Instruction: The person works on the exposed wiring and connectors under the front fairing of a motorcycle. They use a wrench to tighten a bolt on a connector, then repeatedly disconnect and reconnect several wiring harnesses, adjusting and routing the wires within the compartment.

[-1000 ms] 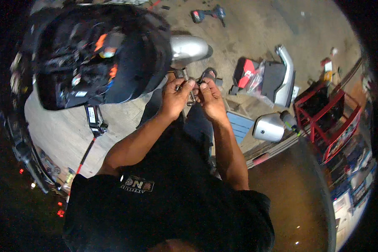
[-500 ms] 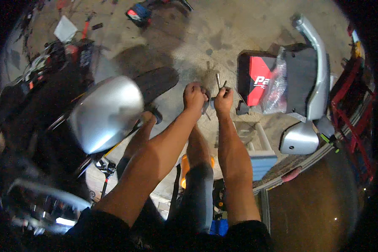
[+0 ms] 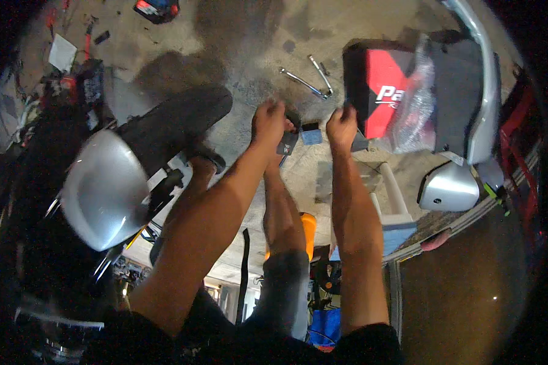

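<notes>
My left hand is in front of me, above the floor, with its fingers curled in. A small dark flat piece with pale markings shows just below its fingers; whether the hand grips it I cannot tell. To the right, my right hand is closed, thumb side up, and what it may hold is hidden. Between the hands a small blue block with a dark top lies on the floor. Beyond them rest two slim metal hand tools, a longer one and a shorter one, their near ends meeting.
A motorcycle tyre and a silver rounded panel stand at left. On the right, a red-and-black box lies beside bubble wrap and a long silver trim piece. Nearer stand a blue-grey stool and another silver panel.
My view has shifted, so the floor items sit elsewhere in it. My hands have moved apart, the right one going rightward away from the metal tools, which now show fully on the floor.
</notes>
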The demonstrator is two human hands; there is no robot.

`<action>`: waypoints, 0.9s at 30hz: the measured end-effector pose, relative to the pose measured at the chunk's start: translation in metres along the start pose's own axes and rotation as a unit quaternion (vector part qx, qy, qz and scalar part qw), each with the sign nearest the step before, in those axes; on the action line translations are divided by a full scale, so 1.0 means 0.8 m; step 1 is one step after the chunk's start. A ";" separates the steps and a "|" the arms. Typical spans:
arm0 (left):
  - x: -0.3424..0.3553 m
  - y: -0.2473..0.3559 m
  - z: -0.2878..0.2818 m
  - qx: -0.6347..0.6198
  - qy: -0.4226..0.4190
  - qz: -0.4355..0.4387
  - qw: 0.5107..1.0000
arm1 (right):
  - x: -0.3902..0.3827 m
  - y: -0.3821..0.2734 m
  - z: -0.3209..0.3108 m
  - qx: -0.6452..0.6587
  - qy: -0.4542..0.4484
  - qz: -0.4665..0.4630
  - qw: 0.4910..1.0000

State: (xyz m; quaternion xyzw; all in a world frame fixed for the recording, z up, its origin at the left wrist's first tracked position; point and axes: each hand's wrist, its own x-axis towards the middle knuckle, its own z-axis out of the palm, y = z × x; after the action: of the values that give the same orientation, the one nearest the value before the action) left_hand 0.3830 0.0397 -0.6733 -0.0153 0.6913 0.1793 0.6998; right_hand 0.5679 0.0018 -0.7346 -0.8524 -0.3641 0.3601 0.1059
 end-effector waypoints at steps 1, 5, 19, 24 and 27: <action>-0.047 -0.004 -0.003 0.012 0.003 0.043 0.999 | -0.034 -0.001 -0.010 0.051 0.002 0.037 0.998; -0.260 -0.023 -0.051 0.090 -0.007 0.041 0.995 | -0.188 0.002 -0.091 -0.004 -0.132 0.062 0.989; -0.821 0.136 -0.375 0.096 0.210 0.370 0.900 | -0.481 -0.483 -0.280 0.129 -0.412 -0.321 0.843; -0.906 0.216 -0.496 0.224 0.545 0.470 0.658 | -0.638 -0.684 -0.287 0.174 -0.556 -0.385 0.716; -0.908 0.258 -0.522 0.292 0.525 0.412 0.685 | -0.710 -0.736 -0.254 0.171 -0.529 -0.524 0.645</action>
State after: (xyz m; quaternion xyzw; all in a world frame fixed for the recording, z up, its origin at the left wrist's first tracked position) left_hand -0.0599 -0.0467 0.0616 0.3843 0.8998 0.2010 0.0471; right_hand 0.1174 0.0420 -0.0232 -0.1498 -0.6762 0.6901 0.2099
